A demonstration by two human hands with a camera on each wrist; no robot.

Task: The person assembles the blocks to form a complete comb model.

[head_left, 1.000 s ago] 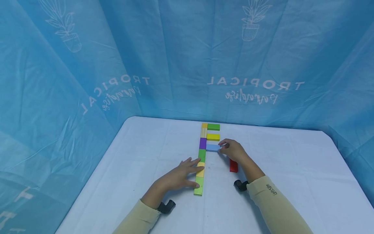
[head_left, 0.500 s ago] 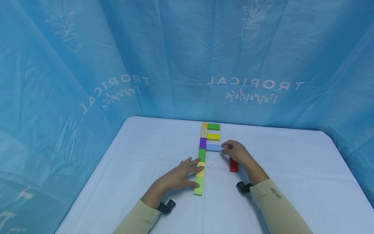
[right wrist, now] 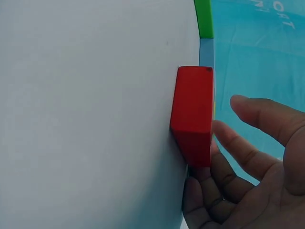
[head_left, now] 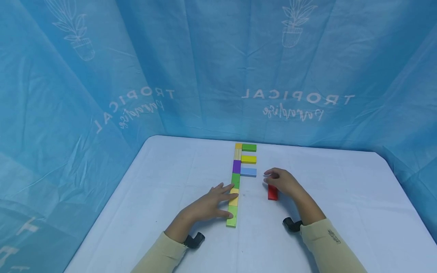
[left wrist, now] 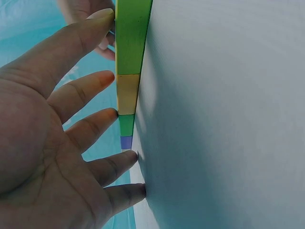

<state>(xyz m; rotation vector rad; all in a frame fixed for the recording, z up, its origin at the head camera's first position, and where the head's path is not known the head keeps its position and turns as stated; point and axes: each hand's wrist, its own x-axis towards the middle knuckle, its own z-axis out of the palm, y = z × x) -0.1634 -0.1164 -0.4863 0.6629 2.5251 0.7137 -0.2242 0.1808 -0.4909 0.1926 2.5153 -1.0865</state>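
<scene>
My left hand [head_left: 209,206] lies with spread fingers along a straight row of flat blocks. Its thumb touches the light green block [head_left: 231,220] at the near end, and other fingertips rest on the pale yellow block [head_left: 233,200] and the green block [head_left: 235,179]. To the right of the row, a light blue block [head_left: 248,172] meets the purple block [head_left: 236,167]. My right hand [head_left: 285,183] hovers over the far end of a red block [head_left: 272,193], holding nothing. In the right wrist view, the thumb is apart from the red block [right wrist: 193,102], with the fingers behind it.
Farther back, a yellow block [head_left: 249,159] and a green block [head_left: 249,148] also stick out rightward from the row. An orange block [head_left: 238,146] tops it. A white-covered table [head_left: 341,197] carries everything; a blue printed curtain [head_left: 218,76] hangs behind.
My right hand has let go of the light blue block and moved right and nearer, over the red block. The left hand stays put on the row.
</scene>
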